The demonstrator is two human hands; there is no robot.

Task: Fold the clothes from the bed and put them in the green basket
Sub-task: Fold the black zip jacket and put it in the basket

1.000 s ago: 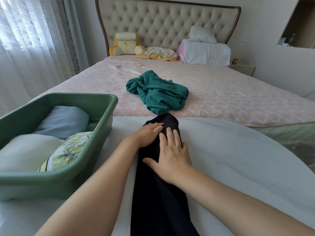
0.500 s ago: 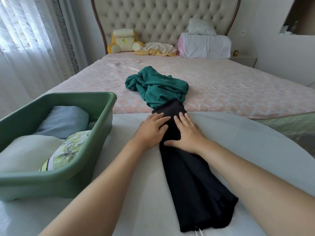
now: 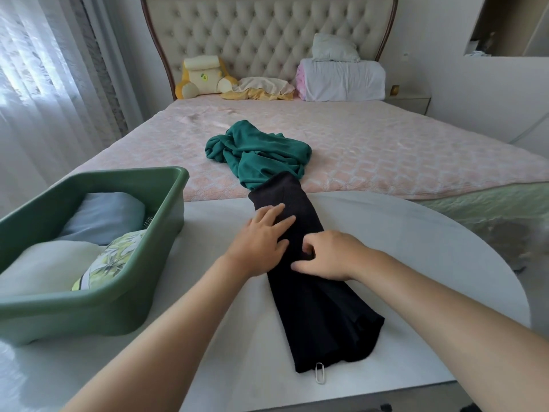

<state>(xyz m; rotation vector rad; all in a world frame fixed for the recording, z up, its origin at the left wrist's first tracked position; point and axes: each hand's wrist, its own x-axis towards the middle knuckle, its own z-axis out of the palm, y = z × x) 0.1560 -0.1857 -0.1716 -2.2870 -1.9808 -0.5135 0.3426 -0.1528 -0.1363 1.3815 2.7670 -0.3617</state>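
Note:
A long black garment (image 3: pixel 315 295) lies folded lengthwise on the white table (image 3: pixel 430 263), its far end reaching the bed's edge. My left hand (image 3: pixel 261 242) rests flat on its upper part with straight fingers. My right hand (image 3: pixel 329 254) sits on the garment's middle, fingers curled and pinching the cloth. A crumpled teal garment (image 3: pixel 258 153) lies on the pink bedspread (image 3: pixel 386 150) just beyond. The green basket (image 3: pixel 124 292) stands on the table at left and holds folded clothes: a blue one, a white one and a leaf-patterned one.
A metal clip (image 3: pixel 320 373) pokes out under the garment's near end. Pillows, a rolled white duvet (image 3: pixel 341 78) and a yellow plush cushion (image 3: pixel 202 75) line the tufted headboard. A curtain (image 3: pixel 38 93) hangs at left.
My right hand has slid back toward me along the black garment and curled its fingers into the cloth. The left hand stays flat near the far end.

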